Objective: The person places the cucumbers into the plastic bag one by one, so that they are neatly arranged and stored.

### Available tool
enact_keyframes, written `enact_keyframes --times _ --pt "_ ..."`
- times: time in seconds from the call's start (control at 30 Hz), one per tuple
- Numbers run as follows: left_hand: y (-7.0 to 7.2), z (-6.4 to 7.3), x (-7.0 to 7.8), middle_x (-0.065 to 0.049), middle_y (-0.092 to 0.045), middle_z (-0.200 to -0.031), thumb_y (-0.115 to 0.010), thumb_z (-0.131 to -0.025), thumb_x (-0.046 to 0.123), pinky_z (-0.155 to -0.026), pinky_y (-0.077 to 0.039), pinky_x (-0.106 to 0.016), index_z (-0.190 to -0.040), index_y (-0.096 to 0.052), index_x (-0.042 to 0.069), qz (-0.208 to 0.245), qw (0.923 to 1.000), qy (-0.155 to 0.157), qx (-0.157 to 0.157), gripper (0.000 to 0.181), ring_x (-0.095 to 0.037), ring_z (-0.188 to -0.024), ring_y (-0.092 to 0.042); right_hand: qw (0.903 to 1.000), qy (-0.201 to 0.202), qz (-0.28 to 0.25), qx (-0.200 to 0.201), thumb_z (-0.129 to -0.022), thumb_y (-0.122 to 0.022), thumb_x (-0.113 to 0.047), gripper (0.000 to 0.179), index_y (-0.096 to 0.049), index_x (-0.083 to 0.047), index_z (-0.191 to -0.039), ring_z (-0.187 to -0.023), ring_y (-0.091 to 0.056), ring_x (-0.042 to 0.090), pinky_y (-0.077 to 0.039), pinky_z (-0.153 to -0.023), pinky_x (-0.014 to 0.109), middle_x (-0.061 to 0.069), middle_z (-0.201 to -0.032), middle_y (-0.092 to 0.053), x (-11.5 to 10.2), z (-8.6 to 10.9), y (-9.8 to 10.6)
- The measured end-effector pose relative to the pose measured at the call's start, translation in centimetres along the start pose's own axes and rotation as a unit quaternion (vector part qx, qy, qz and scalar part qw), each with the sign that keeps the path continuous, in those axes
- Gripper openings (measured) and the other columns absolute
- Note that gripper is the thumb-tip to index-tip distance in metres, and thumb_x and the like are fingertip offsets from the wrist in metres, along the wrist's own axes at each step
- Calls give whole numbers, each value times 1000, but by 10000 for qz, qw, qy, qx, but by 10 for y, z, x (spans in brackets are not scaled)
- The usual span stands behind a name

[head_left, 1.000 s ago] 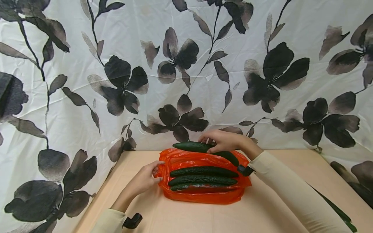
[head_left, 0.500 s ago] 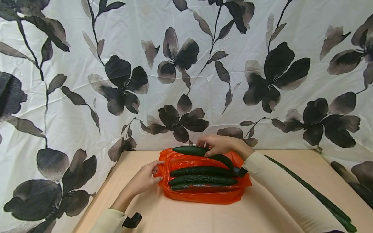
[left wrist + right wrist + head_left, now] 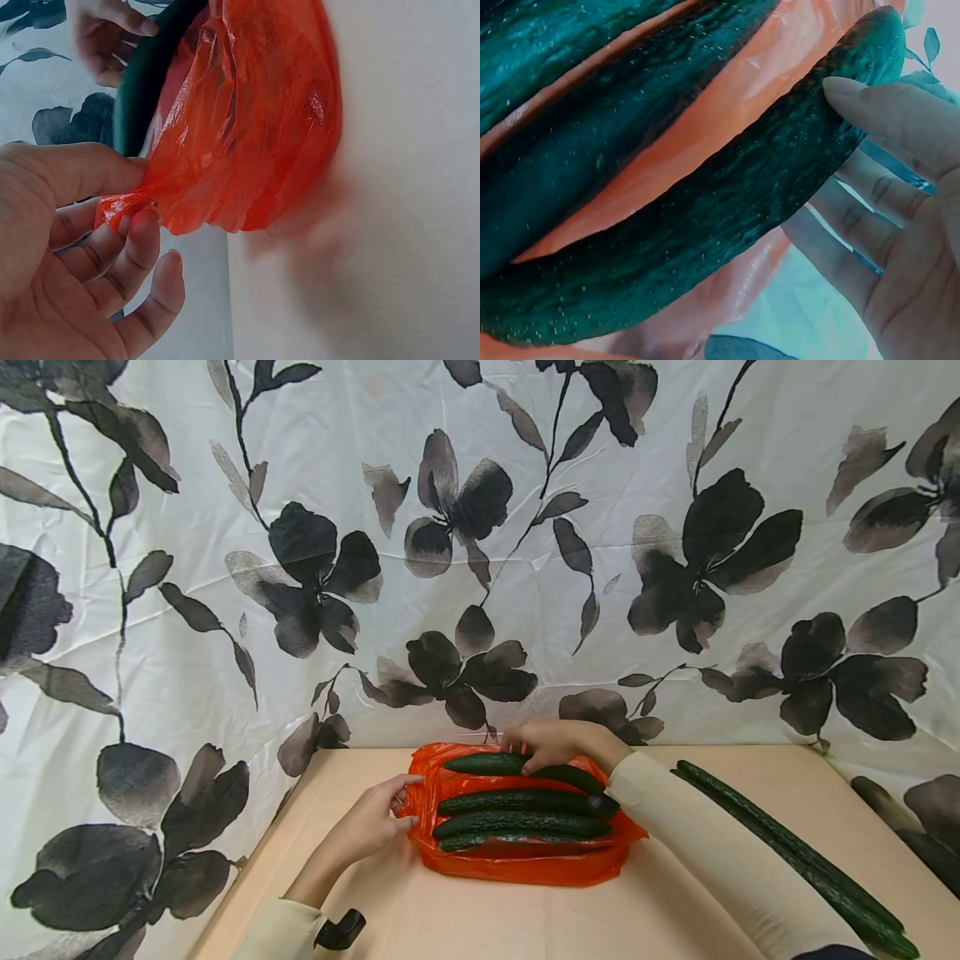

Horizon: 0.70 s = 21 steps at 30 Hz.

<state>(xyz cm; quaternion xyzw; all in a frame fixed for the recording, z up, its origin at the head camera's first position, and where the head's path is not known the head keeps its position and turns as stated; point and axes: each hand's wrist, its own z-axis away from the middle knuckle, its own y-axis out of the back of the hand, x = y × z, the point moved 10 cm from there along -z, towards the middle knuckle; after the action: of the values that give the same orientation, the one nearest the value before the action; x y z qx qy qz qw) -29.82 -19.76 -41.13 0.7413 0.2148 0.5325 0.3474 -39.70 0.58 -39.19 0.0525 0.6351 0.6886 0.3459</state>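
A thin red plastic bag (image 3: pixel 525 870) lies on the table with several dark green cucumbers (image 3: pixel 522 823) in its opening. My left hand (image 3: pixel 373 817) pinches the bag's left edge; in the left wrist view, thumb and forefinger squeeze the gathered plastic (image 3: pixel 120 204) while the other fingers curl loosely. At the far side of the bag, my right hand (image 3: pixel 558 745) holds a cucumber (image 3: pixel 480 764) from above. In the right wrist view the thumb lies over that cucumber (image 3: pixel 727 195) and the fingers go behind it. Part of the bag's back edge is hidden by the right hand.
On the right of the table (image 3: pixel 465 918), long cucumbers (image 3: pixel 795 852) lie side by side at a slant, partly behind the right sleeve (image 3: pixel 697 835). A white cloth (image 3: pixel 585 593) with dark flowers hangs behind the table's far edge.
My right hand has lowered its cucumber toward me, from the bag's back edge to beside the others in the bag. The right forearm has shifted left, uncovering the long cucumbers. My left hand stays put.
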Motion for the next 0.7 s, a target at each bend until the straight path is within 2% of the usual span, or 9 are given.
enact_keyframes --times 0.1,0.33,0.7 --pt "0 0 -1 -2 -60 -87 -75 -82 -5 -70 -48 -26 -136 -58 1 4 10000 37 -7 57 -17 -80 -55 9998 -65 101 -130 -93 -74 -19 43 -59 -17 -133 -114 -60 20 -50 -99 40 0 -124 -63 2 -6 -7" --pt "0 0 -2 -2 -60 -89 -75 -82 -6 -70 -48 -25 -136 -58 1 -12 10000 31 8 57 -18 -81 -56 9969 -16 774 -166 -94 -73 -21 44 -60 -18 -136 -116 -60 17 -49 -101 37 -2 -126 -64 -1 -17 -17" --pt "0 0 -4 -1 -60 -86 -76 -83 -5 -70 -48 -25 -136 -59 2 8 10000 8 29 56 -16 -79 -55 9953 -342 829 -366 -95 -72 -20 46 -58 -18 -139 -115 -60 17 -49 -101 39 -1 -127 -63 1 -23 -30"
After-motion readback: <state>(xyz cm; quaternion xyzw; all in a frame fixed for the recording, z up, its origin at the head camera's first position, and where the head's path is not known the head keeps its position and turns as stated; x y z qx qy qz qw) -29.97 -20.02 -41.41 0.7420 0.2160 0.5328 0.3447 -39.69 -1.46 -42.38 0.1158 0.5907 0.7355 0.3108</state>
